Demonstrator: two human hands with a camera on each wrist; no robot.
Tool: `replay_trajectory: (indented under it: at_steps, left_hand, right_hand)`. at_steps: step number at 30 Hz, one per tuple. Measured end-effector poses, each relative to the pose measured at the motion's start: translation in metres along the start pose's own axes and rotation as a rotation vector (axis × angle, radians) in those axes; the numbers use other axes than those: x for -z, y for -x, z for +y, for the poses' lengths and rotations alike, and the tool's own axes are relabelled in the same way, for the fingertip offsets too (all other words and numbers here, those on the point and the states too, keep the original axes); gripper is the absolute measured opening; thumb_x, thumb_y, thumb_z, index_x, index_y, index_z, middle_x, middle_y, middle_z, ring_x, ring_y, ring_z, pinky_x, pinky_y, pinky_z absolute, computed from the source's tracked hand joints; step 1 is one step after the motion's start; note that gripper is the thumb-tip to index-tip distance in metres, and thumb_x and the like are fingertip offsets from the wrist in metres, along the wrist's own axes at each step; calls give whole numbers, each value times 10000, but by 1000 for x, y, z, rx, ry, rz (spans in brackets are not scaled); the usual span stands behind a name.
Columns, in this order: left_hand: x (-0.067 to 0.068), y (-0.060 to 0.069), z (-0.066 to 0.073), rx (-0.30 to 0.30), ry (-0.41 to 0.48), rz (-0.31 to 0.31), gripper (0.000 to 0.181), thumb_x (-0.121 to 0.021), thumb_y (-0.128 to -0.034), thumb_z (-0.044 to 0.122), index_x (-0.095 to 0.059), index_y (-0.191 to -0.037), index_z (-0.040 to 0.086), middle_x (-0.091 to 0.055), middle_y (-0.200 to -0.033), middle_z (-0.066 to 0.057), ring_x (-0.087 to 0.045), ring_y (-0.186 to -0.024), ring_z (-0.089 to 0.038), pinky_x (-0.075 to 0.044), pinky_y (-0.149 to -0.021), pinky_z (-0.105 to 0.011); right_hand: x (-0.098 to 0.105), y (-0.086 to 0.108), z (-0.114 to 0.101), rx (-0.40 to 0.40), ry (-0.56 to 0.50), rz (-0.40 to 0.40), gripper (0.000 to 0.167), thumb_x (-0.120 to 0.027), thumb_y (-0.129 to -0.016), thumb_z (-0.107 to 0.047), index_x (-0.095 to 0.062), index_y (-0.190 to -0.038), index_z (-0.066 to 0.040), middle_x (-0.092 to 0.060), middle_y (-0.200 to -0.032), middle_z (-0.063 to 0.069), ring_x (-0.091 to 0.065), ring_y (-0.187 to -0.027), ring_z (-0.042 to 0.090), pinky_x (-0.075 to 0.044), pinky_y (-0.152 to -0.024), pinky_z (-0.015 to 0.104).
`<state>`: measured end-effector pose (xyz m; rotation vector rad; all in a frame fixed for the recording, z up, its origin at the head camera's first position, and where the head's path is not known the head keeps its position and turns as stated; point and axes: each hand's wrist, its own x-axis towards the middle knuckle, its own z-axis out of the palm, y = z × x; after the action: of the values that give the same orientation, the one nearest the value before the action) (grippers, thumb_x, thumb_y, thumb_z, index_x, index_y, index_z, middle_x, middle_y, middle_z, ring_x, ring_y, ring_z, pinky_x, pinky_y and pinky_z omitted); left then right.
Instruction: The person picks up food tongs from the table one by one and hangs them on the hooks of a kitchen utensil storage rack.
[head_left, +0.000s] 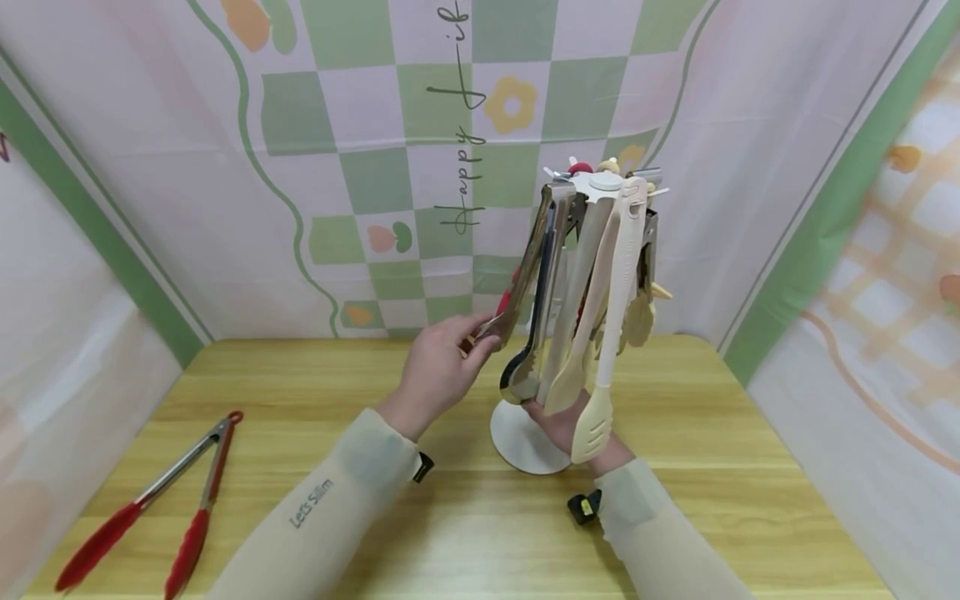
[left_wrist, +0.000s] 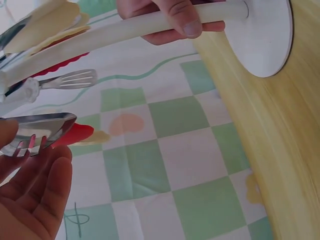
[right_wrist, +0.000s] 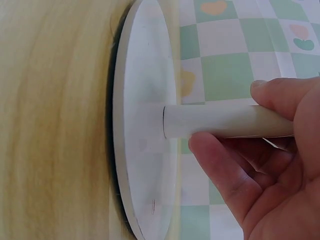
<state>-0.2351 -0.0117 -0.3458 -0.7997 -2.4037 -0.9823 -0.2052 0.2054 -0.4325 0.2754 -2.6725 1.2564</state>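
Observation:
A white rotating-style utensil rack (head_left: 525, 446) stands on the table, hung all round with kitchen tools. My right hand (right_wrist: 280, 170) grips its white post low down, just above the round base; in the head view, hanging tools partly hide this hand. At the rack's left side, my left hand (head_left: 442, 362) pinches the lower end of metal tongs (head_left: 531, 267), whose top is up at the rack's hooks. The left wrist view shows their shiny slotted head (left_wrist: 47, 127) between thumb and fingers. Close by hang a cream slotted turner (head_left: 594, 425) and a cream spoon (head_left: 567, 383).
Red-handled tongs (head_left: 217, 471) lie spread on the table at the left. A metal fork (left_wrist: 72, 79) hangs from the rack, with a red tool end (left_wrist: 77, 135) behind the tongs. A patterned cloth (head_left: 367, 175) rises behind the wooden table (head_left: 300, 375).

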Motion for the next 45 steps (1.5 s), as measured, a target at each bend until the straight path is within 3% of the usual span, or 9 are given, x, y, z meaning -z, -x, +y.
replay_trajectory:
  at_steps: [11, 15, 19, 23, 26, 32, 36, 39, 45]
  left_hand:
    - [-2, 6, -6, 16, 8, -8, 351, -677, -976, 273, -678, -1266, 74, -685, -945, -10, -624, -708, -81, -504, -585, -225]
    - [-2, 9, -8, 57, -8, -67, 403, -662, -982, 309, -643, -1316, 85, -681, -967, -3, -606, -698, -77, -503, -592, -244]
    - [-1, 17, -14, 123, -28, -171, 578, -649, -967, 399, -521, -1441, 95, -676, -1082, -38, -631, -798, -143, -521, -668, -304]
    - [3, 34, -23, 206, -65, -268, 765, -623, -939, 483, -369, -1530, 69, -625, -1262, -114, -633, -1006, -237, -522, -825, -412]
    - [8, 50, -32, 273, -100, -323, 807, -588, -946, 524, -315, -1554, 68, -543, -1394, -162, -560, -1205, -307, -456, -974, -489]
    - [28, 92, -50, 383, -197, -504, 888, -410, -967, 687, -188, -1597, 102, -292, -1545, -279, -264, -1408, -475, -259, -1096, -619]
    - [42, 114, -61, 419, -257, -614, 908, -296, -957, 738, -159, -1601, 113, -68, -1606, -264, -1, -1441, -515, -74, -1102, -685]
    - [50, 125, -70, 446, -296, -629, 896, -285, -960, 735, -189, -1598, 113, -12, -1611, -252, 71, -1433, -520, -13, -1081, -713]
    - [65, 144, -86, 489, -319, -604, 864, -339, -978, 695, -190, -1598, 112, -27, -1595, -303, 49, -1404, -586, -1, -1027, -769]
  right_hand:
    - [-3, -2, 9, 14, 44, 17, 408, -704, -895, -181, -446, -1133, 28, -540, -971, 133, -554, -875, 283, -464, -763, 424]
    - [-3, -2, 12, -50, 40, -5, 483, -695, -897, -215, -420, -1199, 42, -551, -1044, 172, -560, -954, 313, -466, -837, 477]
    - [0, -1, 9, -91, 5, -19, 520, -699, -904, -214, -400, -1243, 44, -544, -1093, 189, -554, -1002, 328, -454, -882, 500]
    - [1, -1, 5, -115, -24, -17, 537, -706, -906, -198, -392, -1260, 56, -537, -1118, 213, -556, -1019, 344, -454, -898, 515]
    - [1, 0, 3, -140, -44, -19, 545, -701, -909, -195, -386, -1270, 64, -531, -1138, 229, -558, -1029, 353, -457, -901, 522]
    - [-1, 1, -5, -116, -45, -32, 546, -684, -920, -137, -349, -1292, 81, -507, -1166, 256, -541, -1075, 390, -446, -927, 552]
    - [0, 1, -12, -102, -30, -16, 504, -682, -916, -118, -372, -1260, 82, -521, -1133, 256, -554, -1052, 399, -460, -913, 555]
    - [1, 2, -16, -103, -44, -16, 518, -675, -917, -108, -357, -1278, 83, -510, -1156, 265, -544, -1074, 405, -451, -927, 559]
    - [2, 2, -16, -106, -53, -28, 513, -672, -920, -106, -359, -1282, 80, -509, -1149, 255, -547, -1056, 388, -457, -917, 548]
